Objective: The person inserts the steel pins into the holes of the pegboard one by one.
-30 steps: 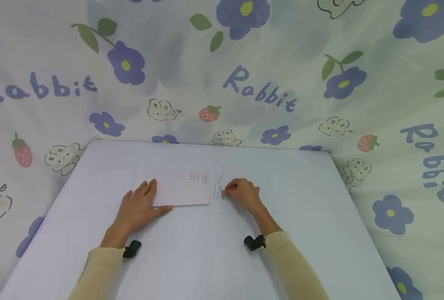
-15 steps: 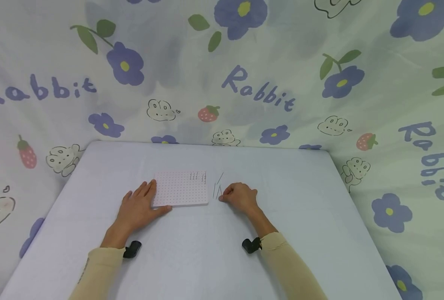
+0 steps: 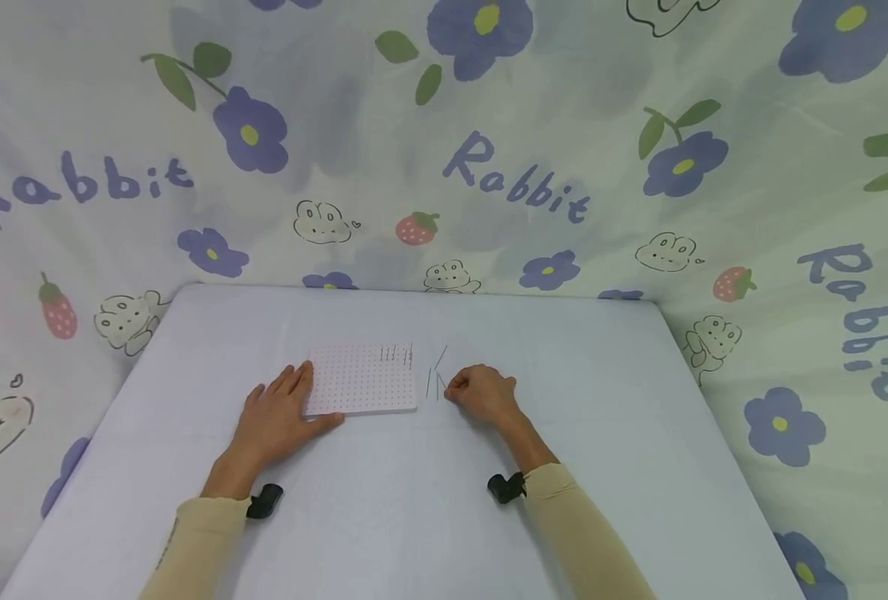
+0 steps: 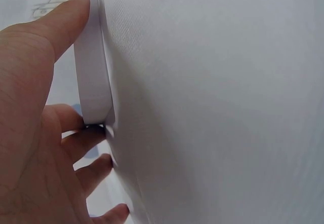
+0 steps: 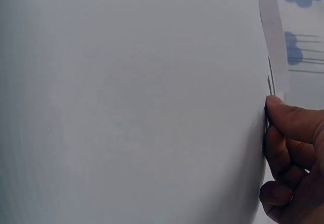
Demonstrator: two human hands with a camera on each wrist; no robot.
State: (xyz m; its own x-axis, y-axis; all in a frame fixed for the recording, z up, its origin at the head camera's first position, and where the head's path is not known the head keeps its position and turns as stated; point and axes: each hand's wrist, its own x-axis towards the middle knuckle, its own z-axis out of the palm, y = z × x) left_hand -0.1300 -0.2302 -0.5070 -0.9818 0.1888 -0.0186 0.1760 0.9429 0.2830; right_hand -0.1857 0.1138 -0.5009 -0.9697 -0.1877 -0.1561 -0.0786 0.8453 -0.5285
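Note:
A pale pegboard with rows of small holes lies on the table, several thin dark metal pins standing in its far right corner. My left hand rests at its left end, fingers extended along the side and thumb against the front edge, also seen in the left wrist view beside the board's edge. To the right of the board lie a few loose pins. My right hand is beside them, thumb and forefinger pinching one thin pin. In the right wrist view, thin pins appear at its fingertips.
A white cloth covers the table. Behind and at the sides hangs a flowered rabbit-print curtain. One slanted pin lies farther back than the other loose ones. Each wrist carries a small black camera.
My right hand has dipped slightly toward me, then back a little right, among the loose pins. The pins near its fingertips have shifted angle. My left hand stays on the pegboard.

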